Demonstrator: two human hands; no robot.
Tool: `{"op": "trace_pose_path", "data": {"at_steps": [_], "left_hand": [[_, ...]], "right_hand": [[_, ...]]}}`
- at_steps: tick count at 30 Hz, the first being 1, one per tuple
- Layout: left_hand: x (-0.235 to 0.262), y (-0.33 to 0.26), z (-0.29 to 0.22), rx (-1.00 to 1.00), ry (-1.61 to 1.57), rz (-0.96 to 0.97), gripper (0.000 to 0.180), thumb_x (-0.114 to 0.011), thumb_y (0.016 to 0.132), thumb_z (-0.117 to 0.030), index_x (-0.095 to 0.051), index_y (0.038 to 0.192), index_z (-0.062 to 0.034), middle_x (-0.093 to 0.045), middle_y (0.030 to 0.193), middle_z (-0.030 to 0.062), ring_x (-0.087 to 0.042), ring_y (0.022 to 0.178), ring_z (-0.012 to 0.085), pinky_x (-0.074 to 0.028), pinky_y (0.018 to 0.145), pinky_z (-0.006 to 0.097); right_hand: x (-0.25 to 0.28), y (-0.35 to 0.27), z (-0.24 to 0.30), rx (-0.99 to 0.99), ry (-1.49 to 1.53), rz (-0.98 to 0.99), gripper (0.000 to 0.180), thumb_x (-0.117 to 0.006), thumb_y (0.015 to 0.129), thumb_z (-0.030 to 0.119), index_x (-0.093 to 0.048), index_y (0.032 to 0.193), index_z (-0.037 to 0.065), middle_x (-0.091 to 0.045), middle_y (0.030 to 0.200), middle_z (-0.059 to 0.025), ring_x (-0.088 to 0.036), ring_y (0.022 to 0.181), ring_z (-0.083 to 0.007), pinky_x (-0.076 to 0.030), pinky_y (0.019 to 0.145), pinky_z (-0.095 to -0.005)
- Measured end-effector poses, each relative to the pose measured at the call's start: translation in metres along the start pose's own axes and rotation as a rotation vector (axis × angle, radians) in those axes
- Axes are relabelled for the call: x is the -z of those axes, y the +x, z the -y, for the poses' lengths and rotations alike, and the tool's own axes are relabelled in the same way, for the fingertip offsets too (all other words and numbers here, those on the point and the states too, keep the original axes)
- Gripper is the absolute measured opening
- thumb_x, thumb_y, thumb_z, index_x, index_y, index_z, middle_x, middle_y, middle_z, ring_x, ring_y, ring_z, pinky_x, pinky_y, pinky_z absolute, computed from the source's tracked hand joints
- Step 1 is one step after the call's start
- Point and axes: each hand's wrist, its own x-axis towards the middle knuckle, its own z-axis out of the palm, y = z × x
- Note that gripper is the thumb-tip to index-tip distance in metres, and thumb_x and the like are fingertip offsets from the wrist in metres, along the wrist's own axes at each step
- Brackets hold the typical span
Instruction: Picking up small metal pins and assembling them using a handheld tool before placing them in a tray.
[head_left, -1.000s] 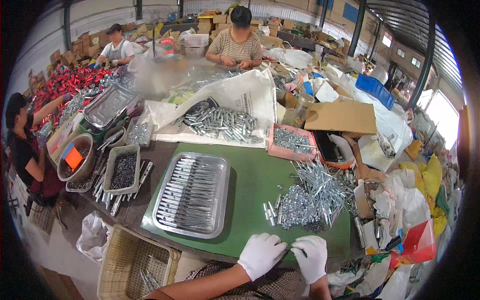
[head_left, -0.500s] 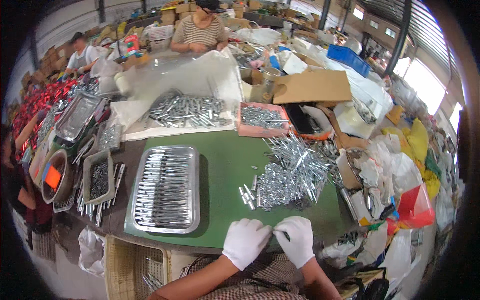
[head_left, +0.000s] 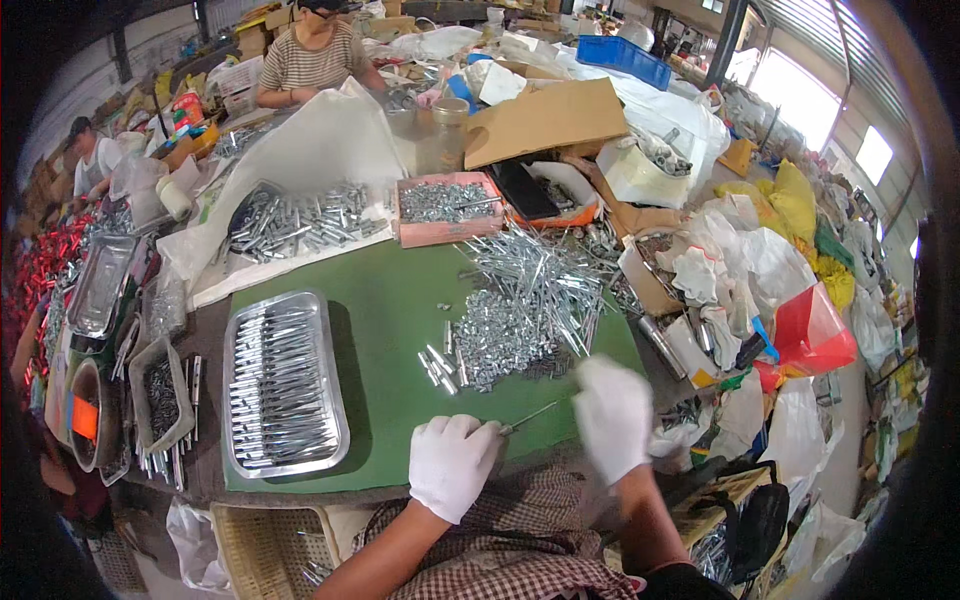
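My left hand (head_left: 455, 468), in a white glove, pinches a thin metal rod (head_left: 532, 414) by one end above the green mat (head_left: 390, 330). Its thin end points up and right. My white-gloved right hand (head_left: 612, 415) is at the right of the rod's thin end, apart from it and smeared by motion, so its fingers cannot be made out. Beyond the hands lies a heap of small metal parts (head_left: 505, 340) with long thin rods (head_left: 540, 270) on it. Several short metal tubes (head_left: 437, 368) lie at its left. A metal tray (head_left: 338, 415) on the left holds rows of slim metal pieces.
A pink box (head_left: 445, 234) of small parts stands behind the mat. Metal tubes (head_left: 310, 218) lie on a white sheet beside it. At left are a tub of dark parts (head_left: 160, 400) and a round container (head_left: 92, 440). A co-worker (head_left: 318, 55) sits across.
My hands have parted: the left moved left and now shows a thin rod, while the right swung up and away from it. The whole view has shifted to the right.
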Motion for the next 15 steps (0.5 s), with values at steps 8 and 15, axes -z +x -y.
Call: {"op": "trace_pose_path", "data": {"at_steps": [8, 15], "left_hand": [[-0.007, -0.015, -0.001, -0.023, -0.018, 0.019, 0.018, -0.073, 0.089, -0.03, -0.073, 0.105, -0.0209, -0.064, 0.087, 0.0007, -0.066, 0.078, 0.0249, -0.051, 0.068, 0.042], [0.006, 0.0, -0.001, 0.044, 0.095, 0.234, 0.016, -0.072, 0.088, -0.028, -0.074, 0.101, -0.0192, -0.064, 0.091, 0.0006, -0.064, 0.085, 0.0251, -0.049, 0.073, 0.041]], "right_hand": [[-0.005, -0.045, -0.15, -0.164, -0.417, -0.047, 0.07, -0.074, 0.081, 0.002, -0.055, 0.148, 0.01, -0.062, 0.123, -0.0251, -0.06, 0.111, -0.0444, -0.048, 0.096, -0.0522], [0.018, -0.027, -0.049, -0.281, 0.161, 0.03, 0.07, -0.068, 0.09, 0.005, -0.047, 0.156, 0.006, -0.055, 0.151, -0.0223, -0.056, 0.133, -0.037, -0.042, 0.115, -0.0425]]}}
